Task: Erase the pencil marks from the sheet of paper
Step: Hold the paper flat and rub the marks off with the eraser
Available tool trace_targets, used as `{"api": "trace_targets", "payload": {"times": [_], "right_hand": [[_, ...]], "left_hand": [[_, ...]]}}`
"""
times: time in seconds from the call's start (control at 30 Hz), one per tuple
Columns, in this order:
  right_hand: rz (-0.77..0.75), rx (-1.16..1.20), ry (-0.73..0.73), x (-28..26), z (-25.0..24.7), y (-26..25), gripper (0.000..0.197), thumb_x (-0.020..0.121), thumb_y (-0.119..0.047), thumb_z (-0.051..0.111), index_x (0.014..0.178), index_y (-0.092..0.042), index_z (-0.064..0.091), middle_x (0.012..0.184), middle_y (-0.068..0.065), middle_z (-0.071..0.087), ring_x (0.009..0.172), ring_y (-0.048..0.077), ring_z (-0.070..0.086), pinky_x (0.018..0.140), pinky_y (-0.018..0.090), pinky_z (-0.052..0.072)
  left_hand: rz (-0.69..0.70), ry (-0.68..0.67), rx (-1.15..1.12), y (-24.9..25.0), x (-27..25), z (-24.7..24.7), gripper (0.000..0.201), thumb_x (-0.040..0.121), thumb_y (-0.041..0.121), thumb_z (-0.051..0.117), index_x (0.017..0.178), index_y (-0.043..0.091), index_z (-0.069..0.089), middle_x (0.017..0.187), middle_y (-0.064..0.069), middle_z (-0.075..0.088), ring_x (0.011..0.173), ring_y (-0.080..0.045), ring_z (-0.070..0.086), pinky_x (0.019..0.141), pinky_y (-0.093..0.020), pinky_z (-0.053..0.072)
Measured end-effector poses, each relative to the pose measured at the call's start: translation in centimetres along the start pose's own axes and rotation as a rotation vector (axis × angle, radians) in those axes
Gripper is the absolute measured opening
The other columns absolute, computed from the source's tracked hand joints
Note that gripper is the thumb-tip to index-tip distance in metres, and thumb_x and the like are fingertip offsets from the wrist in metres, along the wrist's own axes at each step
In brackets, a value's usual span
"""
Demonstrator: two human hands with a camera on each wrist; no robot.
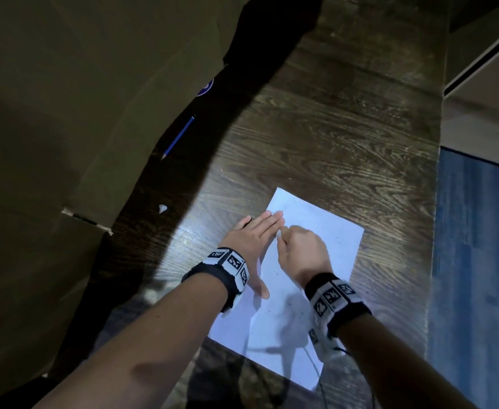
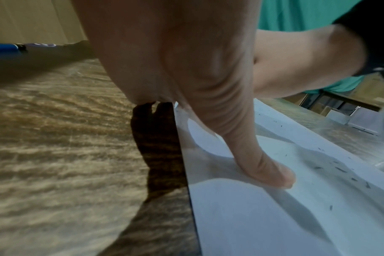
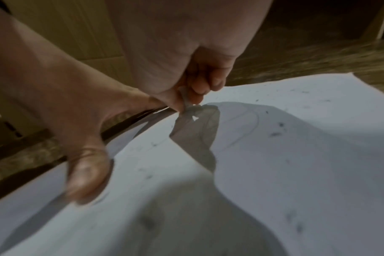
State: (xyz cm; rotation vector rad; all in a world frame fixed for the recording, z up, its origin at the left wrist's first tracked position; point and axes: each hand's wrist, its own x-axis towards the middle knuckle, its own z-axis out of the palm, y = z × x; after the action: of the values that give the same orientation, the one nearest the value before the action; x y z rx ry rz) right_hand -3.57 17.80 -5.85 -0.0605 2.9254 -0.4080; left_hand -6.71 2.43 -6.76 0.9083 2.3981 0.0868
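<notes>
A white sheet of paper (image 1: 328, 231) lies on the dark wooden table (image 1: 345, 128). My left hand (image 1: 254, 240) lies flat on the sheet's left edge with its fingers straight, and its thumb (image 2: 274, 173) presses the paper (image 2: 252, 216). My right hand (image 1: 285, 233) is curled just right of the left fingertips. In the right wrist view it pinches a small pale eraser (image 3: 185, 97), mostly hidden by the fingers and tip down on the paper (image 3: 296, 155). Faint curved pencil lines (image 3: 248, 121) and dark eraser crumbs (image 2: 340, 169) lie on the sheet.
A blue pencil (image 1: 179, 137) lies on the table at the far left, beside a large cardboard box (image 1: 65, 113). A small white scrap (image 1: 162, 208) sits left of the paper. The table's right edge (image 1: 437, 202) drops to a blue floor.
</notes>
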Motion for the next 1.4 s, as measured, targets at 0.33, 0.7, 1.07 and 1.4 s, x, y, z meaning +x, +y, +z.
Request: {"api": "trace_targets", "payload": {"times": [0.33, 0.7, 1.07, 1.4], "right_hand": [[-0.009, 0.042, 0.009, -2.1, -0.1, 0.2, 0.019, 0.088, -0.014, 0.056, 0.069, -0.013, 0.055, 0.064, 0.006, 0.055, 0.056, 0.029, 0.054, 0.049, 0.030, 0.036], [-0.034, 0.066, 0.005, -5.3, 0.9, 0.1, 0.018, 0.077, -0.007, 0.068, 0.067, -0.014, 0.055, 0.056, 0.002, 0.048, 0.046, 0.026, 0.047, 0.043, 0.027, 0.028], [-0.033, 0.075, 0.026, -3.6, -0.3, 0.3, 0.024, 0.080, -0.005, 0.063, 0.063, -0.012, 0.048, 0.058, 0.007, 0.048, 0.047, 0.029, 0.046, 0.043, 0.030, 0.034], [0.032, 0.049, 0.007, 0.5, -0.8, 1.1, 0.029, 0.097, -0.028, 0.043, 0.070, -0.017, 0.041, 0.070, 0.001, 0.048, 0.063, 0.027, 0.047, 0.055, 0.030, 0.033]], "left_hand": [[-0.007, 0.001, -0.016, 0.1, -0.2, -0.2, 0.156, 0.051, 0.075, 0.082, 0.158, 0.021, -0.019, 0.163, 0.010, -0.027, 0.150, -0.009, -0.023, 0.122, -0.037, -0.011], [-0.012, -0.009, -0.001, 0.3, -0.1, -0.1, 0.155, 0.053, 0.074, 0.082, 0.157, 0.022, -0.021, 0.162, 0.010, -0.030, 0.150, -0.010, -0.025, 0.124, -0.039, -0.009], [-0.010, -0.022, -0.002, -0.1, -0.2, -0.3, 0.157, 0.051, 0.078, 0.079, 0.157, 0.023, -0.022, 0.162, 0.011, -0.031, 0.149, -0.009, -0.026, 0.124, -0.040, -0.010], [-0.037, -0.012, 0.008, 0.4, 0.1, -0.4, 0.161, 0.047, 0.077, 0.081, 0.157, 0.020, -0.021, 0.162, 0.009, -0.031, 0.150, -0.010, -0.025, 0.124, -0.038, -0.006]]}}
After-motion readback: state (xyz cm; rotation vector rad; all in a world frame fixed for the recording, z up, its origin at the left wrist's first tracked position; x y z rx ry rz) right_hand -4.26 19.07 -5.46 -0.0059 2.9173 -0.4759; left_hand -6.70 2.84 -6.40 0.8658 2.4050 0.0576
